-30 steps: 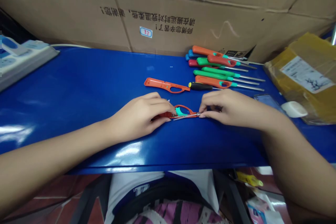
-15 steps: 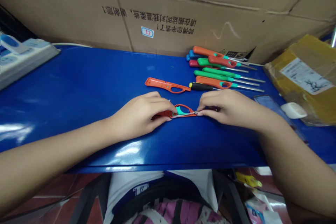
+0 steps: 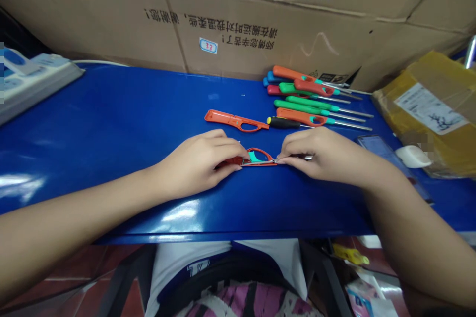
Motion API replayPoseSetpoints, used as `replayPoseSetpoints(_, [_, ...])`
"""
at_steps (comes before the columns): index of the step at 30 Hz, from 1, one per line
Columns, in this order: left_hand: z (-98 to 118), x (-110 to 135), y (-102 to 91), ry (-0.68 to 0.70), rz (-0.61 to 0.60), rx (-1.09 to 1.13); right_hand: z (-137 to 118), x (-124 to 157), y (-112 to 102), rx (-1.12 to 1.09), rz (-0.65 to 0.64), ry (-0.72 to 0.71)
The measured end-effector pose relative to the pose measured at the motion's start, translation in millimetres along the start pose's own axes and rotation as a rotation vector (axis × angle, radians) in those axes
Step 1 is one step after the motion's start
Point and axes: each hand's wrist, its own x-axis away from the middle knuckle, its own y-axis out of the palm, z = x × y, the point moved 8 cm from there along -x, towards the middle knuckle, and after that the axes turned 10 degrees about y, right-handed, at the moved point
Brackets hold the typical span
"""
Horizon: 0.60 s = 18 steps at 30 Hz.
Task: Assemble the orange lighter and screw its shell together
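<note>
An opened orange lighter casing (image 3: 264, 150) lies on the blue table, with a turquoise trigger (image 3: 253, 157) in it. My left hand (image 3: 203, 161) is closed on its handle end, thumb and fingers pinching it from both sides. At the nose end, my right hand (image 3: 323, 156) pinches a thin metal tube (image 3: 308, 157), part of which shows behind the fingertips. A thin pale wire or rod runs along the casing towards those fingers. Beyond my hands lies the matching orange half shell (image 3: 223, 118), its hollow side up. Next to it is a black-and-yellow screwdriver (image 3: 284, 123).
Several long-nosed lighters (image 3: 305, 104) in mixed colours are piled at the back right. A large cardboard box (image 3: 111, 25) stands behind the table (image 3: 92, 124). On the right are a phone (image 3: 379, 151), a white mouse-like object (image 3: 413, 156) and a taped parcel (image 3: 409, 94); a power strip (image 3: 48, 79) is at left.
My right fingers have shifted slightly at the nose end, and a length of metal tube now shows under that hand. My left hand stays in place on the casing.
</note>
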Motion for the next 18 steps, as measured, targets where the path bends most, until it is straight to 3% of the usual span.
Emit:
replayPoseSetpoints(7, [-2, -1, 1.5, 0.005, 0.002, 0.028, 23, -6, 7, -0.157, -0.037, 0.177])
replayPoseSetpoints(12, [-2, -1, 1.3, -0.005, 0.012, 0.053, 7, -5, 5, -0.128, -0.002, -0.001])
replayPoseSetpoints(18, [-2, -1, 0.7, -0.018, 0.011, 0.029, 3, -3, 5, -0.027, 0.009, -0.025])
